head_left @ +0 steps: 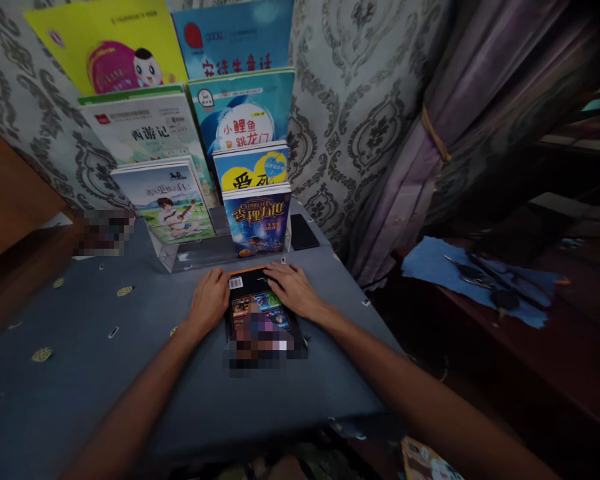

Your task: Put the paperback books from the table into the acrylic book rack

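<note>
A book (245, 298) with a black back cover lies face down on the table, its barcode at the upper left; its near part is blurred out by blocks. My left hand (210, 298) is closed at the book's upper left edge, fingers bent against it. Across the upper right corner, my right hand (294, 288) grips the book, its fingers curved over the top edge and thumb on the cover. Just beyond stands a clear display rack (200, 257) with several books. Its front row holds a dark blue book (259, 223) and a book with a guitar player (173, 203).
A dark phone-like slab (304, 232) lies right of the rack. Patterned wallpaper and a tied curtain (405, 173) border the table. To the right, a lower dark red surface (540, 353) carries a blue cloth (435, 263) with scissors. A wooden panel (15, 193) stands at left.
</note>
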### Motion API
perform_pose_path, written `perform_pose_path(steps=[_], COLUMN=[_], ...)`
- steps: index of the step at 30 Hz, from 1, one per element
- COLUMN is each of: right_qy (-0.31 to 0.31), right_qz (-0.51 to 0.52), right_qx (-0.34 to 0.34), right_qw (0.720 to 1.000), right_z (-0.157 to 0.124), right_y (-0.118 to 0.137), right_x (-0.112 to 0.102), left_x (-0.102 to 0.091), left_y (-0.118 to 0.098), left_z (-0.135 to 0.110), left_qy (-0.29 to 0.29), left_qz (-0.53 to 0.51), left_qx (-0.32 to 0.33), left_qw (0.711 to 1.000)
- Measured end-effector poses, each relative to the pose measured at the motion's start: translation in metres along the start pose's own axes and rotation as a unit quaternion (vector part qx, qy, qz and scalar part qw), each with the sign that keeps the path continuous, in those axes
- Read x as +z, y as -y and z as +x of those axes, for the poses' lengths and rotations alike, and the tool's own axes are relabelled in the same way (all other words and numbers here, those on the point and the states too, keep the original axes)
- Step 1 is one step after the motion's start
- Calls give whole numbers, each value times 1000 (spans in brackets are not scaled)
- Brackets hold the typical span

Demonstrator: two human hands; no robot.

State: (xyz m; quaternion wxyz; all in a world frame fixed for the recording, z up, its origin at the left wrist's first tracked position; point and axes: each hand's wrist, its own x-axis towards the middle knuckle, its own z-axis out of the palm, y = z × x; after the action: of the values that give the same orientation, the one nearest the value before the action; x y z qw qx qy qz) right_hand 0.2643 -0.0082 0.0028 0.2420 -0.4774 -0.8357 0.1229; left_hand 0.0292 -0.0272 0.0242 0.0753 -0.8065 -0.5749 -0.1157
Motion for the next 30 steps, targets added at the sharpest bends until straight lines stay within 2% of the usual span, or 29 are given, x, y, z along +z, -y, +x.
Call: perform_pose_path(steps=[8, 15, 23, 30], right_qy=[-14, -13, -15, -17], right_qz=[50, 37, 39, 25], right_qx=[5, -9, -1, -21], right_qw=[999, 999, 999, 999], right_z=[3, 2, 1, 2], right_y=[-7, -7, -3, 1], right_x=[2, 3, 0, -2], left_x=[6, 7, 16, 24], left_y=[4, 6, -2, -10], left_z=[0, 1, 5, 5], left_qy=[-35, -32, -60, -83], left_qz=[-13, -12, -82, -98], left_qx=[34, 56, 95, 91], left_qw=[999, 998, 990, 988])
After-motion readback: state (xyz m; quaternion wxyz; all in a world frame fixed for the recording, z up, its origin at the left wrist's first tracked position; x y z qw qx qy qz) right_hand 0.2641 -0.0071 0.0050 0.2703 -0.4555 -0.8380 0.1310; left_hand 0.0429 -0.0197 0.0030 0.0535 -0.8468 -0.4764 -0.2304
